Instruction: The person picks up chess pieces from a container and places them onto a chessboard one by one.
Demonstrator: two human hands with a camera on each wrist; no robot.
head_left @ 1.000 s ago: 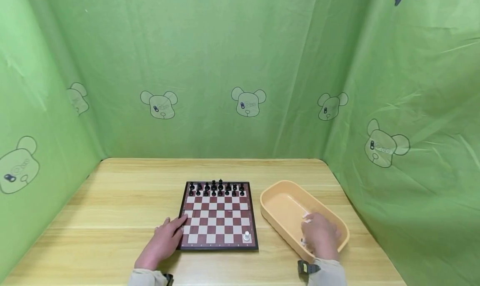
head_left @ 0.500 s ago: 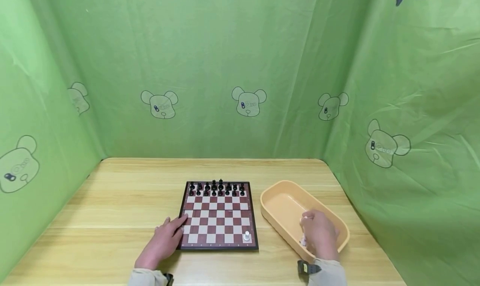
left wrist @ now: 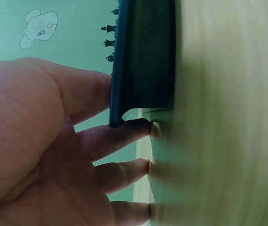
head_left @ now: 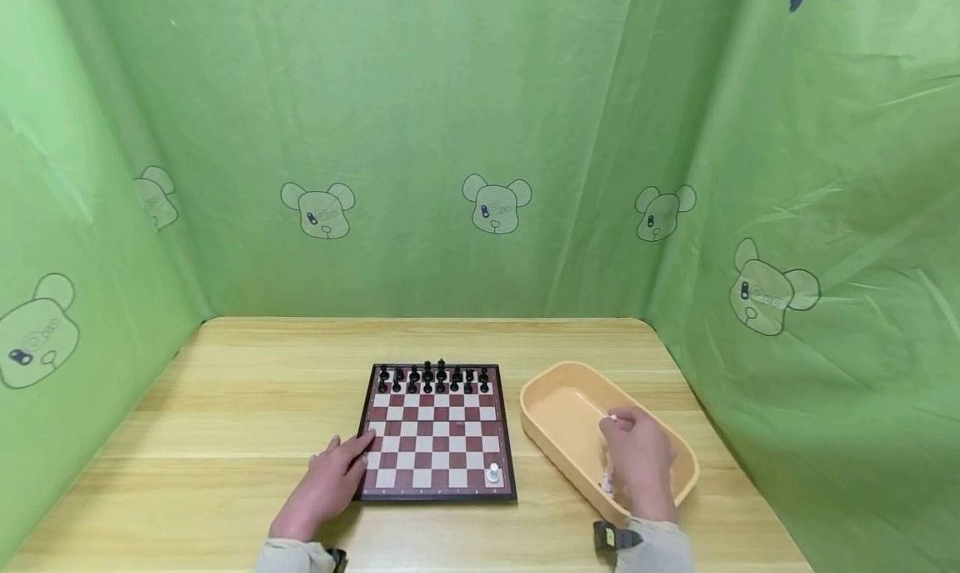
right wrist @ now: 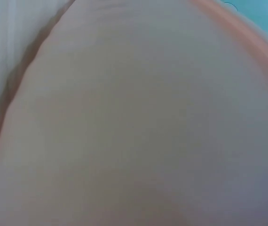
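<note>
A chessboard [head_left: 432, 431] lies on the table with black chess pieces [head_left: 427, 376] lined up in two rows along its far side. One white rook [head_left: 493, 473] stands on the near right corner square. My left hand [head_left: 322, 485] rests at the board's left edge; in the left wrist view the thumb [left wrist: 89, 92] touches the edge while the other fingers reach down to the tabletop. Inside the orange tray [head_left: 555, 452], my right hand [head_left: 643, 456] pinches a small white chess piece [head_left: 613, 417], mostly hidden by the fingers. More white pieces [head_left: 607, 480] lie beneath that hand.
The tray stands right of the board on a wooden table [head_left: 247, 389]. Green cloth walls [head_left: 420, 264] surround the table on the left, back and right. A blurred close surface fills most of the right wrist view.
My right hand has shifted slightly up and turned within the tray, and a white piece's tip now shows between its fingertips. The left hand and the board have stayed put.
</note>
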